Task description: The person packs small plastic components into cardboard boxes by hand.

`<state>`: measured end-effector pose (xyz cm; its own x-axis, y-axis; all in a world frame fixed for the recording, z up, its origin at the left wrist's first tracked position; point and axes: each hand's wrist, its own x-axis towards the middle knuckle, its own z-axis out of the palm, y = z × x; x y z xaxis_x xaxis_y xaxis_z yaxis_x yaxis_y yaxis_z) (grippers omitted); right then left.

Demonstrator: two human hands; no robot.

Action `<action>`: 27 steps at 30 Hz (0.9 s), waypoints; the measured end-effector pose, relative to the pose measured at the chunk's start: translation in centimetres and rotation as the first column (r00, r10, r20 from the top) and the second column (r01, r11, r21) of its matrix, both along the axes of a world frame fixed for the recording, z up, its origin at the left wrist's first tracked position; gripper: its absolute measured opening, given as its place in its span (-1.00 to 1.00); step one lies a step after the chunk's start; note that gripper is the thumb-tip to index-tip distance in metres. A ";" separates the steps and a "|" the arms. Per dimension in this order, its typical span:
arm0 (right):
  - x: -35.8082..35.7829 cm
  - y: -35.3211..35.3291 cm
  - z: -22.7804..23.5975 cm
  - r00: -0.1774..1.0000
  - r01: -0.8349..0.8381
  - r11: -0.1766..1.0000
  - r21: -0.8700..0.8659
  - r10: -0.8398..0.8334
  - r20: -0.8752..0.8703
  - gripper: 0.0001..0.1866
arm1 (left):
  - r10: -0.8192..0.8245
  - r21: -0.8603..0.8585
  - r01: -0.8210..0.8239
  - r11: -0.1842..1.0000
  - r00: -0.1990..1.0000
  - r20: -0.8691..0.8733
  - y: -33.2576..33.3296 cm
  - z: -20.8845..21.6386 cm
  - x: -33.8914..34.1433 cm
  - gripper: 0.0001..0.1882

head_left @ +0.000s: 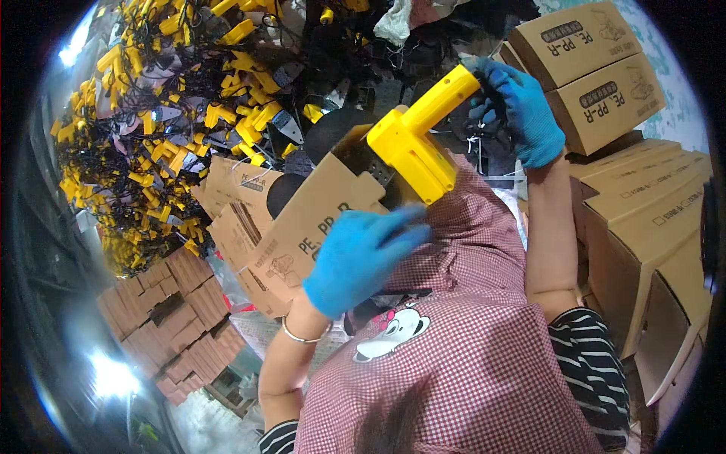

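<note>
Your right hand is gripping the far end of the yellow tool, fingers clenched round it. Its long axis is slanting down-left into the open carton, which your left hand is steadying, fingers wrapped on the flap.

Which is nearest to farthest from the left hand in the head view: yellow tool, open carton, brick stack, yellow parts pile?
From the left hand:
1. Open carton, touching it.
2. Yellow tool, just above right.
3. Brick stack, lower left.
4. Yellow parts pile, far upper left.
</note>
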<state>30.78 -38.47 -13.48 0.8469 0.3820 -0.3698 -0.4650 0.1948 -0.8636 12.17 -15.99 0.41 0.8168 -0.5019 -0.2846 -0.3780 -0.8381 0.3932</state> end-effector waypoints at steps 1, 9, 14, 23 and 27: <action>-0.3 0.7 0.0 0.998 0.038 0.999 0.001 -0.038 -0.041 -0.56 | 0.141 0.013 -0.145 0.989 0.977 0.159 0.9 0.4 -0.2 -0.31; -0.2 2.7 1.2 0.995 -0.022 0.996 0.092 0.030 -0.092 -0.62 | 0.343 0.045 -0.368 0.929 0.900 0.269 5.8 -1.6 -2.8 0.21; -4.3 8.4 4.2 0.916 -0.382 0.914 -0.136 0.394 0.076 -0.67 | 0.363 -0.106 -0.347 0.932 0.883 0.297 5.5 -1.9 -1.0 0.21; -3.1 2.5 4.5 0.737 0.308 0.513 -0.801 0.405 0.542 -0.54 | 0.653 -0.138 -0.709 0.692 0.695 -0.301 14.4 -1.6 0.6 -0.20; -2.5 -2.2 -12.9 0.805 -0.366 0.293 -0.883 0.576 -0.142 -0.35 | 0.341 -0.191 -0.405 0.894 0.892 -0.297 12.5 -1.3 1.7 -0.10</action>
